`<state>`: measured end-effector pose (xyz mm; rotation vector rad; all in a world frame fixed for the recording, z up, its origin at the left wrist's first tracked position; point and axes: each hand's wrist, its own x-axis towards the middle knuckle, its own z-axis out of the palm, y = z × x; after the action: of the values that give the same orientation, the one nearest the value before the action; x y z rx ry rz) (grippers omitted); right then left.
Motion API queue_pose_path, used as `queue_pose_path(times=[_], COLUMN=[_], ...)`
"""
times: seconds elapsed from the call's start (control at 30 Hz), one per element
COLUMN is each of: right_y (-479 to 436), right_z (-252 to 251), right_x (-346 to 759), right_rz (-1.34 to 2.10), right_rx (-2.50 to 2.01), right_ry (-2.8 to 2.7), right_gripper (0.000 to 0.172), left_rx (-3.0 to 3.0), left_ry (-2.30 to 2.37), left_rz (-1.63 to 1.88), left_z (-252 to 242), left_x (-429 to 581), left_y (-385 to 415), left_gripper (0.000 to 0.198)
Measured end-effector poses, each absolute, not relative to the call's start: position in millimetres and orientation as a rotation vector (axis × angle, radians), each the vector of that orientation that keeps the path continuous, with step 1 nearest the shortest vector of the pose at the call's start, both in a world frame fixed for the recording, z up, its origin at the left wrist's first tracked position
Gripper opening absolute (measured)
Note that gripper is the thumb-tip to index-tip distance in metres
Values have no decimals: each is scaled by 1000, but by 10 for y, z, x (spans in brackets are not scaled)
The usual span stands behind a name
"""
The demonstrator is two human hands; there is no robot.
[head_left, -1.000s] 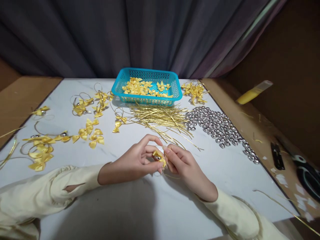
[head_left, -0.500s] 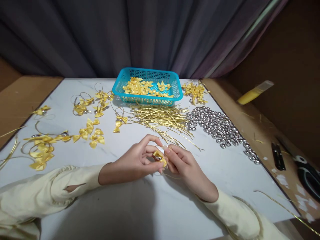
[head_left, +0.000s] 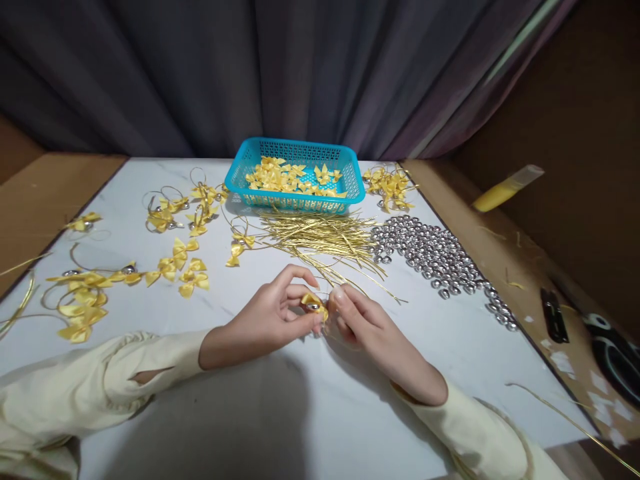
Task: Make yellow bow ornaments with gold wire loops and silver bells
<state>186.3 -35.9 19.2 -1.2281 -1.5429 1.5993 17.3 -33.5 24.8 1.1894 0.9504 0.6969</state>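
Head view: both hands worked above the near half of a white bench (head_left: 360, 420). The left hand (head_left: 267, 313) gripped a yellow bow (head_left: 309, 300) between thumb and fingers; its forefinger was arched clear of the bow. A silver bead (head_left: 315, 307) sat on the bow's face. The grip of the right hand (head_left: 367, 323) was closed, thumb against forefinger, just beside the bow. It appeared to pinch a thin strand (head_left: 326, 281), although the detail was too small to confirm.

Beyond the hands, a pile of gold cords (head_left: 323, 233) lay in front of a blue basket (head_left: 295, 202), which contained loose yellow bows (head_left: 275, 175). A spread of silver beads (head_left: 435, 253) lay to the right of the cords. Bows with cord loops (head_left: 83, 303) were grouped on the left of the bench, and a further cluster of bows (head_left: 390, 185) was located beside the basket's right end. A black-handled tool (head_left: 615, 357) and paper scraps (head_left: 563, 362) lay past the bench's right edge. A dark curtain (head_left: 280, 80) hung behind the bench.
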Motion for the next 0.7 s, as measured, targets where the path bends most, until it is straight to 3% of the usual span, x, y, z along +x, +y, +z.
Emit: queue_pose_path(times=[0.1, 0.23, 0.7], right_y=[-347, -351, -361], right_z=[209, 212, 294], right_x=[1876, 1875, 1954], right_rz=[1715, 1816, 1431], right_rx=[-1162, -1188, -1263], right_ry=[-1498, -1416, -1810], right_gripper=[33, 41, 24], left_rx=[1205, 1261, 1219], left_ry=[986, 1028, 983], left_rz=[745, 777, 812], left_z=[251, 246, 234], left_x=[173, 162, 152], left_y=[-322, -313, -300], left_gripper=[30, 27, 28])
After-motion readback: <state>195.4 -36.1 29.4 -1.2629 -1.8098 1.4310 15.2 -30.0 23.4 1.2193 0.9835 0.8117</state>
